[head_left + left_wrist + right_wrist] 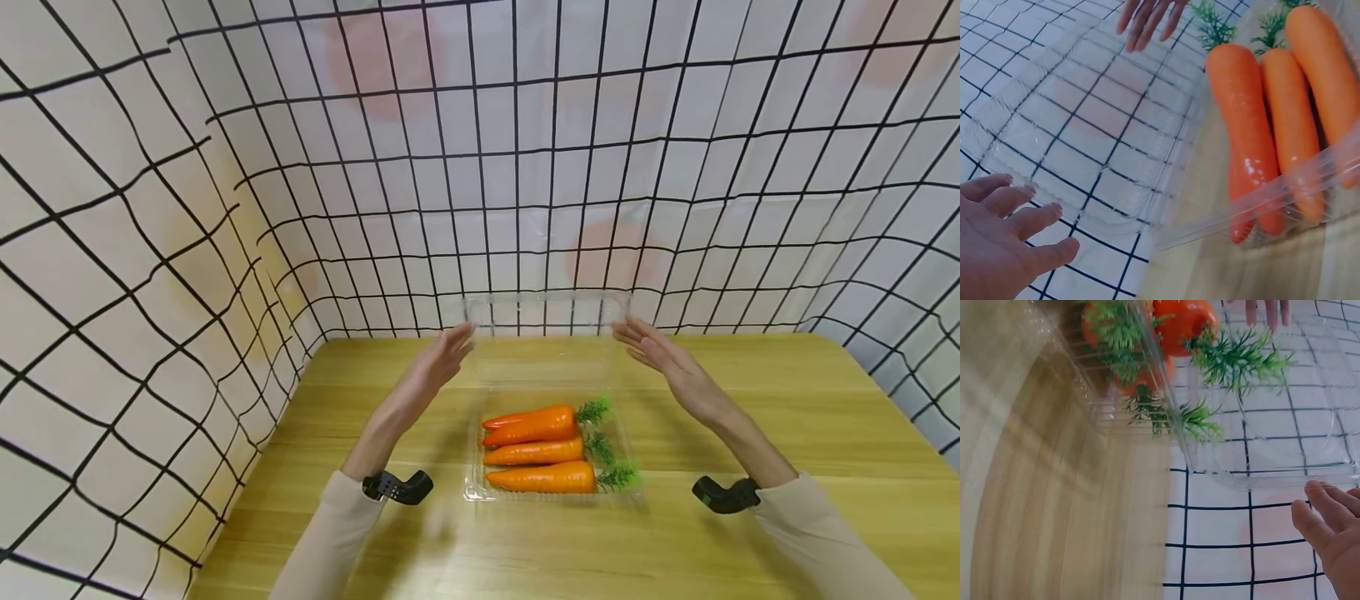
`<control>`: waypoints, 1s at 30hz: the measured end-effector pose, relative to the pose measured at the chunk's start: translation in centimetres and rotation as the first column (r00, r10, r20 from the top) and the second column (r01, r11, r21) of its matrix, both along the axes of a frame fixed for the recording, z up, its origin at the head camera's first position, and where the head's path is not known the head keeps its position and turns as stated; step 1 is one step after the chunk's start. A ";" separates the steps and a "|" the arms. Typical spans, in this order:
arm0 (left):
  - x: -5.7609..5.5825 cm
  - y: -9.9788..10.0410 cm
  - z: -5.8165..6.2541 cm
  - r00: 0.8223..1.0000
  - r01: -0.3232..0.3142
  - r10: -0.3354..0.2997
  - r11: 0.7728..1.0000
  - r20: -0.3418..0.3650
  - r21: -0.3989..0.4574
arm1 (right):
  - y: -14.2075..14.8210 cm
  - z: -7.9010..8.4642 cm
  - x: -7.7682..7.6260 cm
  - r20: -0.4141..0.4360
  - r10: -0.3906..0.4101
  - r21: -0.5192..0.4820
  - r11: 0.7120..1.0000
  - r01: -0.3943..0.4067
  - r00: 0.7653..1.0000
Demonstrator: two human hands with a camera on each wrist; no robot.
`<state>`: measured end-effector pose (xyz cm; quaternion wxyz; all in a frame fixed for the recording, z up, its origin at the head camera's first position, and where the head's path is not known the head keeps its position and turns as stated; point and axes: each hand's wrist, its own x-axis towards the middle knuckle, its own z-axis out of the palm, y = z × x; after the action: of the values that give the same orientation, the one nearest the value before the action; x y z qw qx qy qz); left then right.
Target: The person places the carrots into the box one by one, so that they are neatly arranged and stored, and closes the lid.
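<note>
A clear plastic clamshell box (pixel 474 492) lies on the wooden table, its hinged lid (pixel 543 367) raised at the back. Several orange carrots (pixel 542 478) with green leafy tops (pixel 619 476) lie side by side inside, tips to the left. My left hand (pixel 435 367) is at the lid's left edge, fingers extended; in the left wrist view the fingertips (pixel 1054 209) are close by the lid's rim. On the opposite side, my right hand (pixel 678 371) reaches to the lid's right edge, fingers fairly straight. Whether either hand touches the lid, I cannot tell.
Behind the wooden table (pixel 750 533) rises a white cloth (pixel 600 183) with a black grid and faint fruit prints, which also covers both sides. A black wrist device (pixel 405 487) is on the left wrist, another (pixel 723 494) on the right.
</note>
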<state>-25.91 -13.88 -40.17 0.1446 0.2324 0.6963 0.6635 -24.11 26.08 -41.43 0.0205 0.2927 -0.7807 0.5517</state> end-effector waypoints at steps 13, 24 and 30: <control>3.3 -0.8 -0.4 0.999 -0.022 0.022 1.000 -0.028 -0.019 | 0.0 0.4 3.9 -0.008 -0.023 0.075 0.997 0.024 1.000; 5.9 -0.9 -0.9 0.999 -0.033 0.034 0.995 0.008 -0.094 | -0.1 -0.1 6.3 0.006 -0.011 0.098 0.995 0.010 1.000; 7.1 -0.7 -1.0 0.999 -0.051 0.051 0.983 -0.006 -0.175 | -0.3 -0.6 7.4 0.032 -0.085 0.192 0.978 0.078 0.996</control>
<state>-18.83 -14.55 -41.22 0.1469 0.2016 0.7578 0.6029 -16.67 25.75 -42.04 -0.0005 0.2500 -0.8416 0.4788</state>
